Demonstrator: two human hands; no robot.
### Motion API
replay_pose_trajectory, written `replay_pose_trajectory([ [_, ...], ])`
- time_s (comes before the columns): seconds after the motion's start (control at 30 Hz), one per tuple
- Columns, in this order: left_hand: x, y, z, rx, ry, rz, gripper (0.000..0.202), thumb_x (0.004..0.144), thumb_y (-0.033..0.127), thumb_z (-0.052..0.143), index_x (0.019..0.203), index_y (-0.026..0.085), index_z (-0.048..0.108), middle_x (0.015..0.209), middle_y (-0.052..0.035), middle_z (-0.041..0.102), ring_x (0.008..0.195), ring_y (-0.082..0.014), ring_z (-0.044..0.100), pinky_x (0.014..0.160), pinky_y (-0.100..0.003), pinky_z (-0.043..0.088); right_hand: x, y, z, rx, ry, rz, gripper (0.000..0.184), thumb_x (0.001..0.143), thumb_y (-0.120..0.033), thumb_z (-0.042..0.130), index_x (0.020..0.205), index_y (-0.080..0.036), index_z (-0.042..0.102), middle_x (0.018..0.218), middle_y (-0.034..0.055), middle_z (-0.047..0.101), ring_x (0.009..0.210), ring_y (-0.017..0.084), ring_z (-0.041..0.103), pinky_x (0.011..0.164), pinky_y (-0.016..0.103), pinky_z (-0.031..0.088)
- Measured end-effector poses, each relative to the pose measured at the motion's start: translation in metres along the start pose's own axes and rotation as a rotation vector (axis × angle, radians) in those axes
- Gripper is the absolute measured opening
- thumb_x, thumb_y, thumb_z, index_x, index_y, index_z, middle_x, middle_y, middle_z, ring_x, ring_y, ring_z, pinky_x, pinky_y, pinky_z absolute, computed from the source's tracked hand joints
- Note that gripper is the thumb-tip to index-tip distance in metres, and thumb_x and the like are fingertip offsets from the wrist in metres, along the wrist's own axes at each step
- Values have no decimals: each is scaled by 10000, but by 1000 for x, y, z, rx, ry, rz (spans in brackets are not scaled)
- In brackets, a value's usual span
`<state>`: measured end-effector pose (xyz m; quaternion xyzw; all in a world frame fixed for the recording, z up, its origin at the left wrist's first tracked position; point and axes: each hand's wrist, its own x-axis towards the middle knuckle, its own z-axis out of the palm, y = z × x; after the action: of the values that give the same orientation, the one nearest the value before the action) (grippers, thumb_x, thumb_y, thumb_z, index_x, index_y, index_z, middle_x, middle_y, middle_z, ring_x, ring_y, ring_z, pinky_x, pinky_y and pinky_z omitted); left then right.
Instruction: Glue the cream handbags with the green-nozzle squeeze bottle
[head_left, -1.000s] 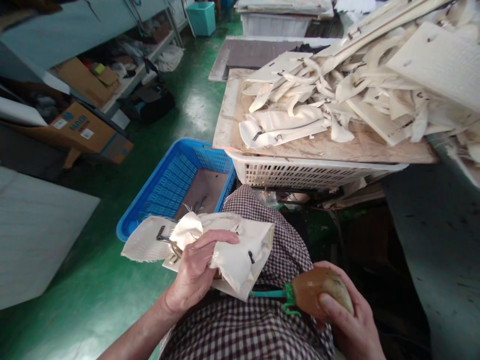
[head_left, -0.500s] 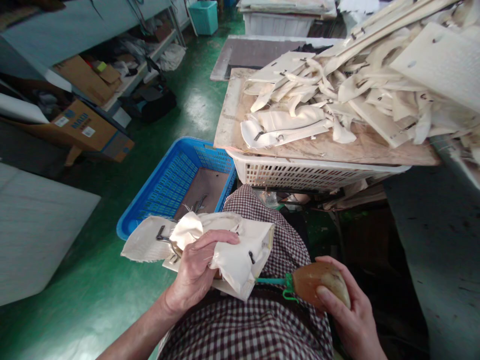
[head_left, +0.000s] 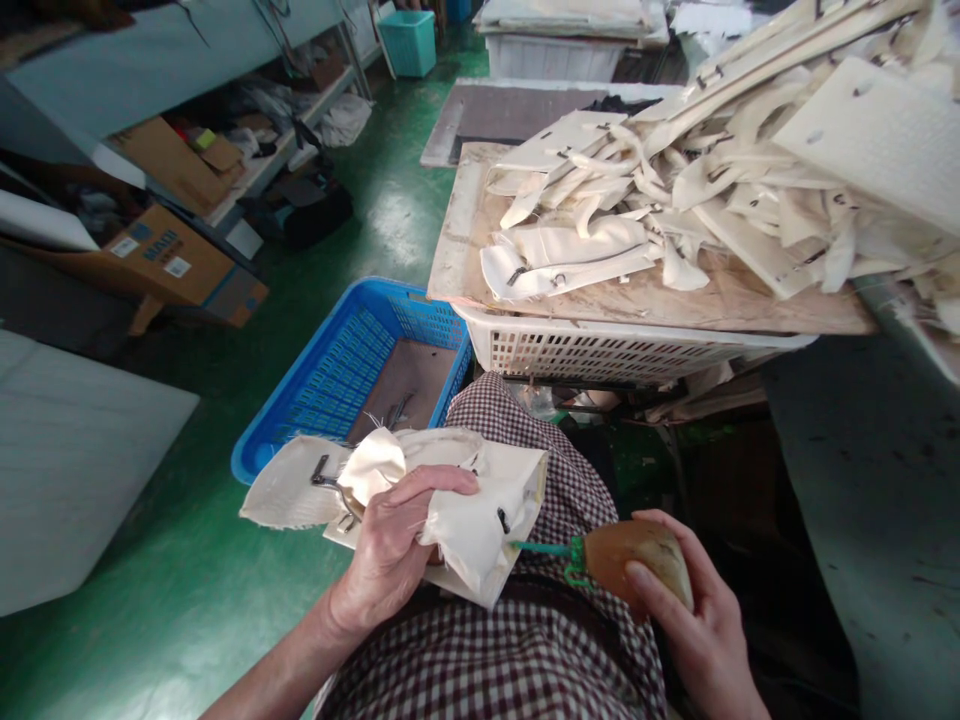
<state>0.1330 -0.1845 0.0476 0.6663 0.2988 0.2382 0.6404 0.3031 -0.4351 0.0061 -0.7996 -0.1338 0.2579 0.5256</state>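
My left hand [head_left: 401,535] is closed around a folded cream fabric piece [head_left: 517,480], held above my lap. A dark metal zipper [head_left: 330,482] shows at its frayed left end. My right hand [head_left: 697,610] grips a brownish squeeze bottle [head_left: 637,562] lying on its side. From its green cap a thin green nozzle [head_left: 541,549] points left, its tip at the right edge of the fabric piece. Whether the tip touches the fabric I cannot tell. The checked apron [head_left: 480,660] lies beneath both hands.
Ahead, a wooden board [head_left: 465,215] on a white basket [head_left: 570,352] bears a heap of similar cream pieces [head_left: 750,190]. A blue basket [head_left: 300,380] with a few small metal parts stands on the green floor. Cardboard boxes [head_left: 176,262] sit at left, a dark panel [head_left: 832,480] at right.
The bottle has shifted slightly left and up, bringing its nozzle tip over the edge of the fabric piece. My left hand keeps the same hold.
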Motion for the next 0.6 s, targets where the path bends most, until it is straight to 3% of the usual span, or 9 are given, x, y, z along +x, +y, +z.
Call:
replay_pose_trajectory([
  [0.3, 1, 1, 0, 10, -7, 27, 318, 872, 473, 673, 875, 192, 821, 986, -130, 764, 963, -257, 708, 849, -306, 592, 16, 14, 1, -41, 72, -49, 493, 785, -493, 774, 1180, -236, 632, 1119, 59, 681, 949, 258, 662, 784, 308, 568],
  [0.6, 2, 0, 0, -47, 1, -39, 255, 857, 425, 702, 867, 202, 825, 991, -105, 761, 965, -231, 707, 842, -258, 589, 18, 31, -1, -39, 95, -133, 495, 782, -437, 794, 1201, -261, 598, 1175, 53, 621, 1025, 269, 626, 888, 366, 529],
])
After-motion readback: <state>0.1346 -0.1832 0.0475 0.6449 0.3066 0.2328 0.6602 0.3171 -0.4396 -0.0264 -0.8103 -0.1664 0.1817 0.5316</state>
